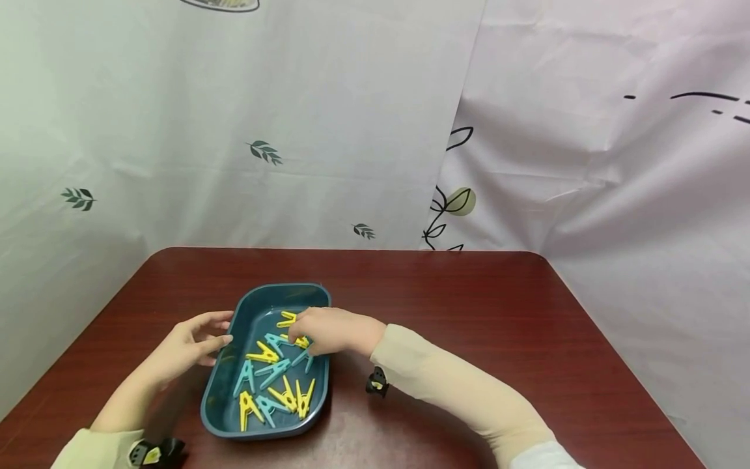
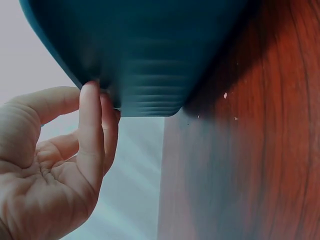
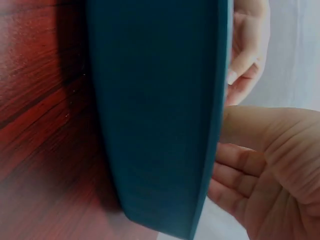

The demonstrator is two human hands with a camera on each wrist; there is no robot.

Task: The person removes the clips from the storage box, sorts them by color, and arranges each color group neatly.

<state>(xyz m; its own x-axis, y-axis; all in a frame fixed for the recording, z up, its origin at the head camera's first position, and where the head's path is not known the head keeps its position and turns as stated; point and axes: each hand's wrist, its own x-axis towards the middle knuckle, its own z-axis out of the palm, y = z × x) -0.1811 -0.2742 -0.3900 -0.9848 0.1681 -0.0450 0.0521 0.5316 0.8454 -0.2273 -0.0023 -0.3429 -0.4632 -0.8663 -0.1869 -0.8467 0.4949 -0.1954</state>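
A dark teal tray (image 1: 263,293) with rounded corners stands on the table, holding several yellow and light blue clothespins. My left hand (image 1: 193,342) holds its left rim, the thumb at the top edge and other fingers against the outer wall (image 2: 155,90). Over the right rim reaches my right hand (image 1: 328,329), its fingers bent down into the tray around a yellow clothespin (image 1: 303,342). The tray wall (image 3: 155,115) hides those fingertips in the right wrist view, and I cannot tell whether they pinch the clothespin. Nearby lie a light blue clothespin (image 1: 275,343) and another yellow clothespin (image 1: 287,319).
The reddish-brown wooden table (image 1: 469,339) extends to the right of the tray and behind it. A pale cloth (image 1: 351,130) with leaf prints hangs beyond the far edge. Black straps (image 1: 377,381) are worn at both wrists.
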